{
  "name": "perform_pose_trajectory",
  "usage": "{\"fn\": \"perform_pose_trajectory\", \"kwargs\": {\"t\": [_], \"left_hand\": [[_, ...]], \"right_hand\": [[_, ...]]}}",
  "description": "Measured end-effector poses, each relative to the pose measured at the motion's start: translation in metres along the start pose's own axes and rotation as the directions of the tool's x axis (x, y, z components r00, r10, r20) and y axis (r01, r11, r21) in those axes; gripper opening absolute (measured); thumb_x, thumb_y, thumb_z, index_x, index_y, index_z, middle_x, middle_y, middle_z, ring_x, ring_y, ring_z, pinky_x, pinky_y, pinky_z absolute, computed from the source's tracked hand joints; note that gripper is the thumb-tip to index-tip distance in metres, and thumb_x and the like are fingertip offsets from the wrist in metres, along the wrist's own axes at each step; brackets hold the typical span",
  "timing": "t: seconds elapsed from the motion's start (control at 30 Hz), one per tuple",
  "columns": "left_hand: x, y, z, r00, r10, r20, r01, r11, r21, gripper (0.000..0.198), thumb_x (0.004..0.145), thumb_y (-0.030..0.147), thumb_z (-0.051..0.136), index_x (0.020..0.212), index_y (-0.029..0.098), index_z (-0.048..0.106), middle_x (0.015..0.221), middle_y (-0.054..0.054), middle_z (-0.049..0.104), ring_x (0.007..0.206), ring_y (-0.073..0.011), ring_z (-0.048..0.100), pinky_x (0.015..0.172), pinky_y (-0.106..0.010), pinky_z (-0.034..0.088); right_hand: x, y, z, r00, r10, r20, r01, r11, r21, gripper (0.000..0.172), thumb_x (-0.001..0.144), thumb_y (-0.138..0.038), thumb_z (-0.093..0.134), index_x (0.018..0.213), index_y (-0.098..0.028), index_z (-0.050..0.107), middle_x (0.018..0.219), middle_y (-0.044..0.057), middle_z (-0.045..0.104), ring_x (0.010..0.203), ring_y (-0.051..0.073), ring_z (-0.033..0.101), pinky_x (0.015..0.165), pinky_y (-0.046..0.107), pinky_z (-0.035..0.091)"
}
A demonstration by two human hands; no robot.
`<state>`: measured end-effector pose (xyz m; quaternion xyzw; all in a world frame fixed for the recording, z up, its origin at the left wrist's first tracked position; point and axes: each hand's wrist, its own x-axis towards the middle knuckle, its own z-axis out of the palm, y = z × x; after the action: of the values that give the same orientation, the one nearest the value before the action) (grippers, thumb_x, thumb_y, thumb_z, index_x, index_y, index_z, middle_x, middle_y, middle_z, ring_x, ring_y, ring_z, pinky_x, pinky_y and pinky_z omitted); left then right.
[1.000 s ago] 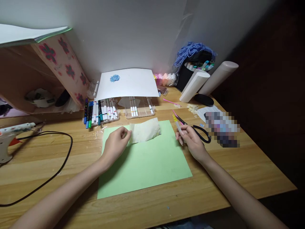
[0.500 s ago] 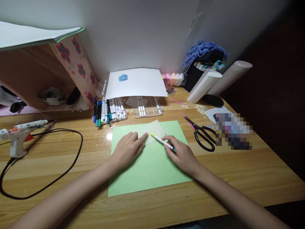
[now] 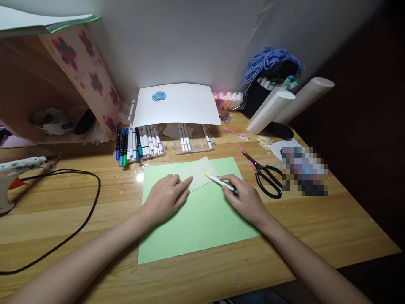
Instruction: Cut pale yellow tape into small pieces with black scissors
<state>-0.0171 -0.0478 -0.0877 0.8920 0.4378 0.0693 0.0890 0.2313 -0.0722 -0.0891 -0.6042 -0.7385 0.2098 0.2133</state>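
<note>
- The left hand [image 3: 164, 196] lies palm down with its fingers loosely extended, clenched around nothing; its index fingertip rests on the pale slip of paper [image 3: 200, 172].
- That slip lies tilted on the green sheet [image 3: 190, 230], between the two hands: it runs out rightward from beyond the left fingers, and its right end comes near the right fingers.
- The marker [image 3: 217, 180] slants over the slip's right part, yellow tip pointing up and left, well clear of the left index finger; whether the tip touches the paper I cannot tell.
- The right hand [image 3: 245, 198] grips the marker near its dark end, index finger along the top.
- At the far left, the glue gun [image 3: 23, 163] is cut off by the picture's edge, as is part of its black cable [image 3: 98, 188].
- The left fingers cover some of the slip's left side, and its edges fade into the green.
- Behind, a white sheet [image 3: 186, 105] hides the upper ends of the markers in the cases [image 3: 200, 146].
- Small bluish specks by the slip's right corner are too tiny to make out.
- The right hand's lower fingers are hidden beneath it.
- Beyond the scissors [image 3: 259, 166], a pixelated patch [image 3: 305, 171] masks some object.
</note>
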Motion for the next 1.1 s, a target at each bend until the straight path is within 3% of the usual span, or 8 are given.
{"fn": "perform_pose_trajectory", "kwargs": {"t": [0.1, 0.23, 0.63, 0.77, 0.87, 1.0, 1.1], "left_hand": [[-0.001, 0.000, 0.000, 1.000, -0.004, 0.003, 0.004, 1.000, -0.003, 0.041, 0.094, 0.035, 0.031, 0.131, 0.023, 0.047, 0.083, -0.005, 0.053, 0.076, -0.0199, 0.048, 0.064, -0.032, 0.036], [0.000, -0.001, 0.001, 1.000, -0.008, 0.001, 0.008, 1.000, -0.004, 0.041, 0.094, 0.035, 0.031, 0.131, 0.023, 0.047, 0.083, -0.005, 0.053, 0.076, -0.0196, 0.048, 0.064, -0.032, 0.036], [-0.001, -0.001, -0.001, 0.999, 0.020, -0.044, -0.020, 1.000, -0.014, 0.040, 0.093, 0.032, 0.034, 0.129, 0.021, 0.048, 0.081, -0.006, 0.054, 0.073, -0.0183, 0.048, 0.063, -0.031, 0.037], [-0.005, -0.007, -0.003, 0.980, 0.135, -0.144, -0.139, 0.990, -0.022, 0.034, 0.092, 0.029, 0.037, 0.117, 0.019, 0.058, 0.074, -0.004, 0.055, 0.069, -0.0165, 0.047, 0.060, -0.030, 0.035], [-0.008, -0.009, -0.006, 0.963, 0.252, -0.092, -0.250, 0.967, 0.040, 0.032, 0.092, 0.031, 0.037, 0.111, 0.020, 0.061, 0.072, -0.004, 0.056, 0.068, -0.0166, 0.048, 0.061, -0.031, 0.034], [-0.007, 0.008, -0.004, 0.970, 0.245, -0.009, -0.243, 0.967, 0.078, 0.042, 0.093, 0.038, 0.033, 0.119, 0.013, 0.055, 0.081, -0.007, 0.060, 0.074, -0.0191, 0.052, 0.065, -0.033, 0.038], [-0.001, 0.036, 0.003, 0.993, 0.116, -0.006, -0.116, 0.991, 0.063, 0.046, 0.094, 0.039, 0.031, 0.123, 0.009, 0.050, 0.089, -0.011, 0.062, 0.081, -0.0223, 0.054, 0.069, -0.036, 0.040]], "right_hand": [[-0.001, -0.001, -0.001, 1.000, -0.017, -0.015, 0.018, 1.000, 0.003, 0.018, 0.087, -0.022, 0.046, 0.102, -0.021, 0.057, 0.068, 0.000, 0.055, 0.062, 0.015, 0.053, 0.058, 0.024, 0.038], [-0.003, -0.002, 0.000, 0.993, -0.098, 0.061, 0.099, 0.995, -0.014, 0.021, 0.086, -0.020, 0.047, 0.103, -0.023, 0.059, 0.077, 0.002, 0.060, 0.066, 0.016, 0.055, 0.063, 0.026, 0.041], [-0.002, 0.010, -0.010, 0.996, 0.021, -0.092, -0.023, 1.000, -0.014, 0.017, 0.084, -0.022, 0.049, 0.098, -0.020, 0.059, 0.064, -0.001, 0.052, 0.060, 0.015, 0.052, 0.056, 0.024, 0.038], [-0.002, 0.010, -0.010, 0.995, 0.035, -0.095, -0.028, 0.997, 0.068, 0.019, 0.087, -0.025, 0.048, 0.102, -0.020, 0.057, 0.070, 0.001, 0.054, 0.061, 0.014, 0.051, 0.056, 0.024, 0.037], [-0.001, 0.012, -0.008, 0.988, 0.099, -0.118, -0.073, 0.975, 0.208, 0.021, 0.090, -0.029, 0.045, 0.107, -0.020, 0.052, 0.070, -0.001, 0.052, 0.061, 0.014, 0.050, 0.058, 0.024, 0.038], [0.004, 0.016, -0.009, 0.984, 0.130, -0.120, -0.069, 0.908, 0.414, 0.023, 0.091, -0.033, 0.044, 0.110, -0.020, 0.050, 0.067, -0.003, 0.050, 0.062, 0.013, 0.050, 0.060, 0.024, 0.038], [0.009, 0.015, -0.011, 0.988, 0.128, -0.087, -0.070, 0.870, 0.488, 0.024, 0.089, -0.034, 0.047, 0.108, -0.020, 0.052, 0.068, -0.003, 0.050, 0.061, 0.013, 0.049, 0.057, 0.023, 0.038]]}}
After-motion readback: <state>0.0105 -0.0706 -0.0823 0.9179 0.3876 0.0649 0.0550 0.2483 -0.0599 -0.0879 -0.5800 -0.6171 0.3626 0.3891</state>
